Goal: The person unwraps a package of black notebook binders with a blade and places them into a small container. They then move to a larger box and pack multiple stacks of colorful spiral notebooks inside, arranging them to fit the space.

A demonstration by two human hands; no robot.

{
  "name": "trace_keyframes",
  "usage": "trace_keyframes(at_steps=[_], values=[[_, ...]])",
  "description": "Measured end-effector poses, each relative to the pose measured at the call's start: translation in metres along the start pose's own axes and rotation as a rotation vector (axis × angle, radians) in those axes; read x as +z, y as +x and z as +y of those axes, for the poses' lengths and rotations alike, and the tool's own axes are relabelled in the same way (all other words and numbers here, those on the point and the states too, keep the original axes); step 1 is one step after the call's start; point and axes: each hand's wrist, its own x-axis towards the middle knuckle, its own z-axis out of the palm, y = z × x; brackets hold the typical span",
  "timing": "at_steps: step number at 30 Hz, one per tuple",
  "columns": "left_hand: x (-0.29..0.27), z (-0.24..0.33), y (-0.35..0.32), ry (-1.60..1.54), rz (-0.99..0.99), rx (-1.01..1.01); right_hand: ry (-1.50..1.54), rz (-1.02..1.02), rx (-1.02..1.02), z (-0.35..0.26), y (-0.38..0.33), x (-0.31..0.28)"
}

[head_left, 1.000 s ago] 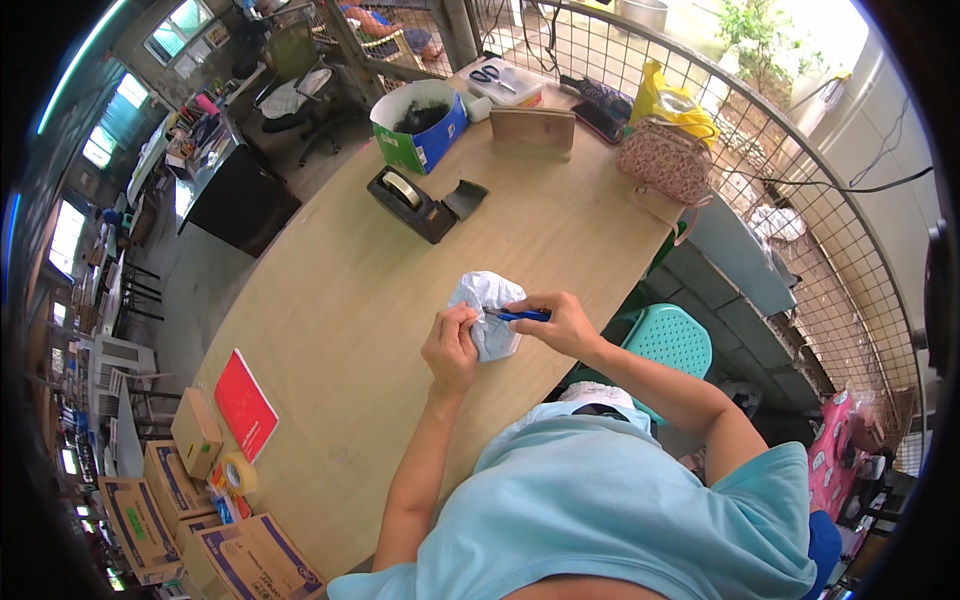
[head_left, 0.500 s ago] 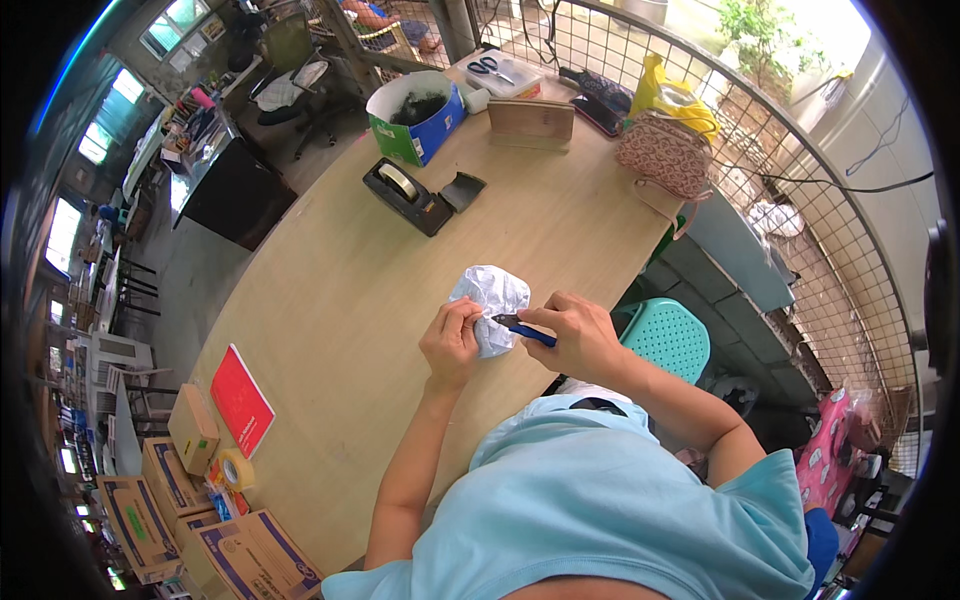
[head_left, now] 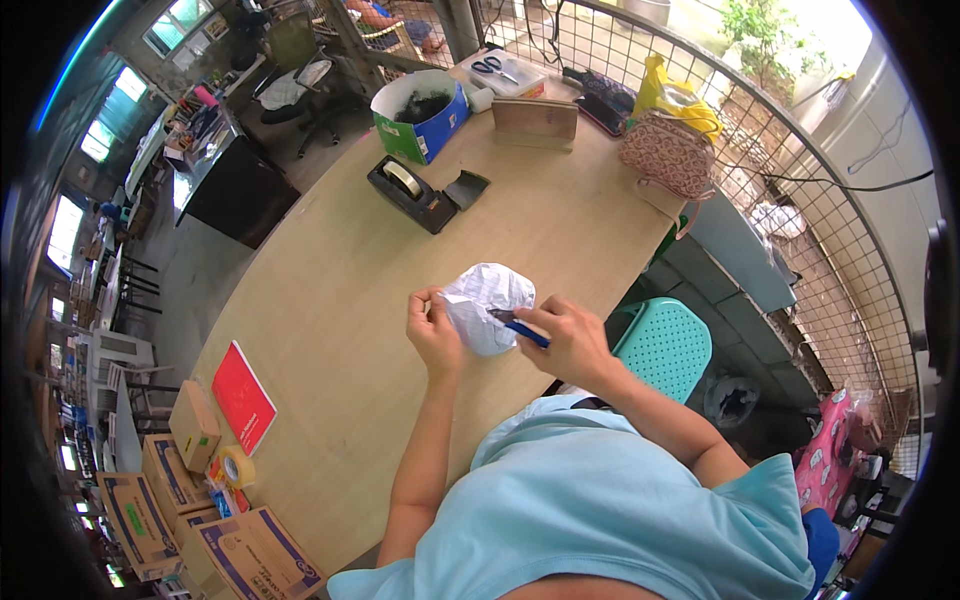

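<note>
Above the near part of the table (head_left: 340, 330) is a rounded, crumpled white wrapped bundle (head_left: 487, 285), its covering creased like paper or thin plastic. My left hand (head_left: 436, 330) pinches the bundle's left edge between thumb and fingers. My right hand (head_left: 568, 338) is closed around a small tool with a blue handle and dark metal tip, which looks like pliers (head_left: 527, 331). The tip touches the front of the white covering. What the covering holds is hidden.
Beyond my hands stand a black tape dispenser (head_left: 410, 193), a blue-green box (head_left: 420, 115), a wooden block (head_left: 535, 122) and a patterned pouch (head_left: 668, 152). A red notebook (head_left: 243, 398) and cardboard boxes (head_left: 262, 555) are at left. A turquoise stool (head_left: 668, 350) stands at right.
My left hand has shifted slightly left and up, drawing the bundle's left edge outward. The covering looks more spread. My right hand keeps the tool against it, slightly more to the left.
</note>
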Motion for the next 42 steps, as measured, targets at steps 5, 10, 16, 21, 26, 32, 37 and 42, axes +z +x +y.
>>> trace_keyframes(at_steps=[5, 10, 16, 21, 26, 32, 37, 42], values=[[-0.02, -0.008, 0.013, -0.658, -0.079, -0.617, 0.031, 0.064, -0.036, -0.004, 0.018, -0.035], [-0.025, 0.046, 0.002, 0.295, -0.166, 0.473, -0.095, 0.136, 0.237, 0.068, 0.037, -0.021], [-0.02, 0.086, -0.01, 0.896, -0.508, 0.519, -0.622, 0.065, 0.372, 0.253, 0.043, 0.031], [-0.039, 0.065, -0.006, 0.769, -0.531, 0.514, -0.438, 0.205, 0.277, 0.227, 0.057, 0.043], [-0.043, 0.071, -0.016, 0.642, -0.469, 0.445, 0.206, -0.217, -0.517, 0.045, 0.064, -0.007], [-0.046, 0.079, -0.014, 0.744, -0.589, 0.506, 0.038, -0.382, -0.579, 0.057, 0.074, 0.028], [-0.028, 0.1, -0.024, 0.952, -0.479, 0.341, 0.131, -0.334, -0.588, 0.046, 0.082, 0.016], [-0.008, 0.081, -0.041, 0.774, -0.321, 0.288, 0.148, -0.436, -0.556, 0.038, 0.093, 0.002]])
